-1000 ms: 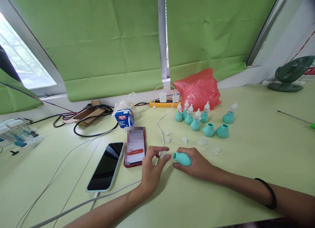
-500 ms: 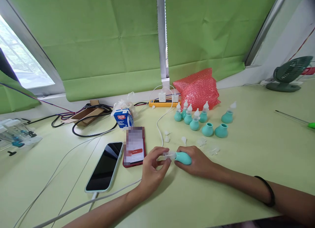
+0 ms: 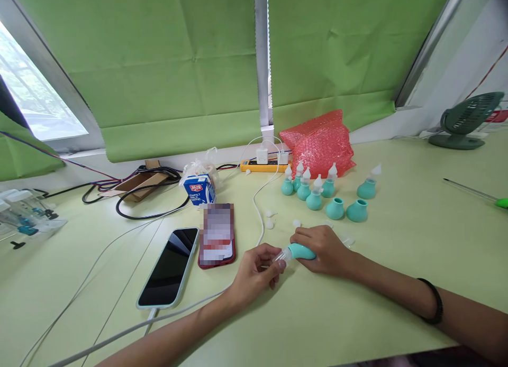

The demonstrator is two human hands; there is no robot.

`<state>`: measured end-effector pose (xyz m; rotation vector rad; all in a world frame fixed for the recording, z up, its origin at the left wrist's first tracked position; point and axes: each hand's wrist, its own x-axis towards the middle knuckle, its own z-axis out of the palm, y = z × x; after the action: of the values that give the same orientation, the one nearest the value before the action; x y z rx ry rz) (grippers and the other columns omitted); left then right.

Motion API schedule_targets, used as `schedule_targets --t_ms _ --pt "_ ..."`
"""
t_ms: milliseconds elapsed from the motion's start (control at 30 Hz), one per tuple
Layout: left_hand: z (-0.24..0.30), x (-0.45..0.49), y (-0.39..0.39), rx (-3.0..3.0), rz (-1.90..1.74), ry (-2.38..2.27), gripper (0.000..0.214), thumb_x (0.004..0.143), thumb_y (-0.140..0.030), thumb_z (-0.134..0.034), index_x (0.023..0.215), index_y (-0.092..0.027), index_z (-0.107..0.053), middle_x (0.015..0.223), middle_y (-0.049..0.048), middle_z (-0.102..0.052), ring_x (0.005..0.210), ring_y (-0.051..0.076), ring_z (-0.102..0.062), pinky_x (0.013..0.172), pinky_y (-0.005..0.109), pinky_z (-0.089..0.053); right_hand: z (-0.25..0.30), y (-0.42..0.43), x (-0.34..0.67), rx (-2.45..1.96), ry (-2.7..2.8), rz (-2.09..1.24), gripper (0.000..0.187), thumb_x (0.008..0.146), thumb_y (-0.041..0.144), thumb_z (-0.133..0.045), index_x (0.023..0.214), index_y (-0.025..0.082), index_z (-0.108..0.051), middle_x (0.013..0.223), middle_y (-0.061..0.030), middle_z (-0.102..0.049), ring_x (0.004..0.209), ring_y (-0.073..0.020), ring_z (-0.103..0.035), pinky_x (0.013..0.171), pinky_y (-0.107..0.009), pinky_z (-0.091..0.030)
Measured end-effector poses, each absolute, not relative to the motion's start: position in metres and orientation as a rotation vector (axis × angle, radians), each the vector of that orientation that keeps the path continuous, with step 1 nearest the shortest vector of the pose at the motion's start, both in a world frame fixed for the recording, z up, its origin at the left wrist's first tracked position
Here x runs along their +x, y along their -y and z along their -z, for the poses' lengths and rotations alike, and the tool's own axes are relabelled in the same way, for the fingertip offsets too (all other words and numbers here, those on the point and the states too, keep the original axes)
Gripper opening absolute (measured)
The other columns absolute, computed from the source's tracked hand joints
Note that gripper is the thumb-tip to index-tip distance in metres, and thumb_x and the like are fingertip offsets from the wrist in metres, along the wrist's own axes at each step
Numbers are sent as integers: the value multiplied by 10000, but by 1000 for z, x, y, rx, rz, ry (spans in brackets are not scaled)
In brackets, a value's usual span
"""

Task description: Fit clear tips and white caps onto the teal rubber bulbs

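Observation:
My right hand (image 3: 331,249) is wrapped round a teal rubber bulb (image 3: 302,251), lying nearly sideways just over the table. Pinched between my left thumb and fingers is a clear plastic tube (image 3: 284,255), whose wide end meets the bulb's mouth; my left hand (image 3: 254,274) covers part of its tip. Behind them stand several teal bulbs with clear nozzles (image 3: 314,199), and two open-mouthed bulbs (image 3: 335,209) (image 3: 357,211) without nozzles. Small white tips (image 3: 270,224) and clear plastic pieces (image 3: 348,241) lie near my right hand, some partly hidden.
To the left lie a black-screened phone (image 3: 169,269) on a cable and a red-cased phone (image 3: 216,253). Farther back are a blue milk carton (image 3: 200,190), a yellow power strip (image 3: 257,166) and a red bubble-wrap bag (image 3: 321,145). A screwdriver (image 3: 472,191) and a green fan (image 3: 464,118) stand right.
Both hands have shifted slightly right with the bulb and tube. The tube now slants down toward my left hand, and my left fingers sit closer to the bulb.

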<state>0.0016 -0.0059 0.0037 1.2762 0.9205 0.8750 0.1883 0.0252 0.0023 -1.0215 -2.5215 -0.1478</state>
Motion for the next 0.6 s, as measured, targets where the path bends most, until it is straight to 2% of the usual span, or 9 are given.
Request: schedule_targets --t_ms 133,267,467,600 --pt "-5 0 4 1338 -792 -861 265 674 -346 -621 745 -115 -513 487 -59 -418 415 37 -348 383 167 -235 -2 -24 192 -893 2585 429 158 631 130 -423 727 175 -542 684 -45 -567 499 -125 -432 475 -258 -183" --pt "-8 -1 3 1375 -767 -792 239 698 -323 -597 704 -132 -453 509 -64 -400 443 32 -302 418 176 -197 1 -22 192 -867 2589 515 157 624 110 -417 712 170 -531 664 -47 -551 487 -120 -414 474 -260 -174" --pt "0 0 7 1554 -819 -904 242 708 -329 -572 698 -144 -418 563 -49 -400 500 50 -298 460 188 -217 8 -20 187 -940 2571 231 77 627 139 -449 672 164 -506 599 -17 -524 473 -104 -421 456 -243 -181" --pt "9 -4 11 1794 -838 -1052 184 742 -316 -527 776 -140 -484 544 -50 -386 478 56 -320 441 184 -237 6 -18 184 -963 2554 -90 56 597 125 -460 630 163 -483 587 -8 -530 517 -109 -456 456 -229 -215"
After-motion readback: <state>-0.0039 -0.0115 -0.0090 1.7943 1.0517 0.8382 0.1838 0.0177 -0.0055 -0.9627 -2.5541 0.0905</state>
